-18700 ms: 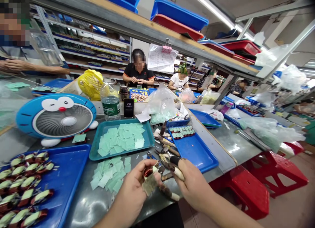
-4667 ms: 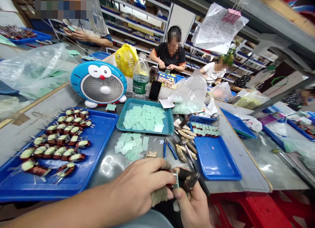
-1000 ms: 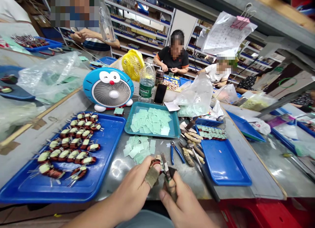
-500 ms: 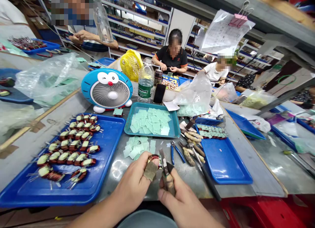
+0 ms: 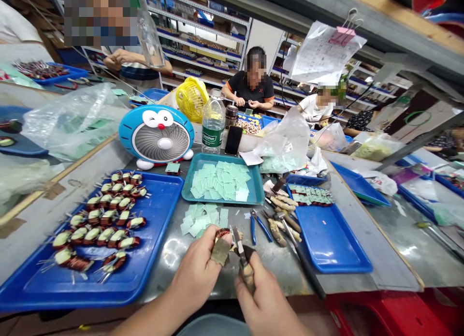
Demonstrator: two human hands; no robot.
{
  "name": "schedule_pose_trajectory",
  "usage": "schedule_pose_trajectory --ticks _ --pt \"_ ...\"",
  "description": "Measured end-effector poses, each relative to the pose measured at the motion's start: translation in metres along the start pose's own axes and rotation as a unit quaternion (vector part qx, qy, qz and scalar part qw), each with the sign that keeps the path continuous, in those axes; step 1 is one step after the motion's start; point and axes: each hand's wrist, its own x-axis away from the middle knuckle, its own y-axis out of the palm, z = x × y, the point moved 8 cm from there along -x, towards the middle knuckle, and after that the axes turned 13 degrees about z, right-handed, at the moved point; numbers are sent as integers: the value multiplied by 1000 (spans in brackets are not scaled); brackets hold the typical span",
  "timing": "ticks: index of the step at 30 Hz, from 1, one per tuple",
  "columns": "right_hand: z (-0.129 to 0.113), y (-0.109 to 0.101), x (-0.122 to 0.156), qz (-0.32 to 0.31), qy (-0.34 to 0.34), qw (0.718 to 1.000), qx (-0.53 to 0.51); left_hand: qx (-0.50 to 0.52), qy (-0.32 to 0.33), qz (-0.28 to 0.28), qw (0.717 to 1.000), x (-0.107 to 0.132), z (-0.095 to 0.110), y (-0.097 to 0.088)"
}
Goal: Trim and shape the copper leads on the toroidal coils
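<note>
My left hand [image 5: 201, 270] is closed round a small copper-wound coil [image 5: 222, 234], its fingertip wrapped in worn tape. My right hand [image 5: 263, 299] grips a pair of pliers [image 5: 239, 246] whose tip points up beside the coil. Both hands hover over the front edge of the grey bench [image 5: 170, 254]. A loose heap of pale green squares [image 5: 203, 217] lies just beyond them. Left of my hands a large blue tray [image 5: 152, 258] carries rows of finished coils [image 5: 103, 217].
A teal tray [image 5: 258, 191] of green squares, a blue tray [image 5: 329, 244] with more parts, and spare pliers [image 5: 279, 222] lie ahead. A blue cartoon fan [image 5: 156, 138], water bottle [image 5: 212, 124] and phone [image 5: 233, 140] stand behind. Other people work across the bench.
The hands hold the coil and pliers much as before; the pliers' tip has shifted slightly at the coil. The view has dipped a little.
</note>
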Motion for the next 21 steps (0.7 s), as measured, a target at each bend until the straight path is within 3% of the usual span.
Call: schedule_pose_trajectory --ticks 2,5,8,11,15,17,21 --pt "1 -1 -2 32 -18 999 28 -6 -1 29 1000 0 -1 0" --pt "1 -9 -5 145 -57 981 113 -7 -6 80 997 0 -1 -3" --pt "-3 -14 -7 202 -100 967 122 40 -24 57 997 -3 -1 -2" --pt "4 -17 -10 150 -68 986 22 148 -68 13 987 -8 -6 -3" --pt "33 -18 0 37 94 985 -139 271 -96 -2 958 -12 -14 -7" --pt "38 -15 8 -15 128 976 -173 255 -94 -3 962 -9 -18 -5" --pt "24 -15 10 -63 109 976 -175 120 -33 11 992 -1 -21 0"
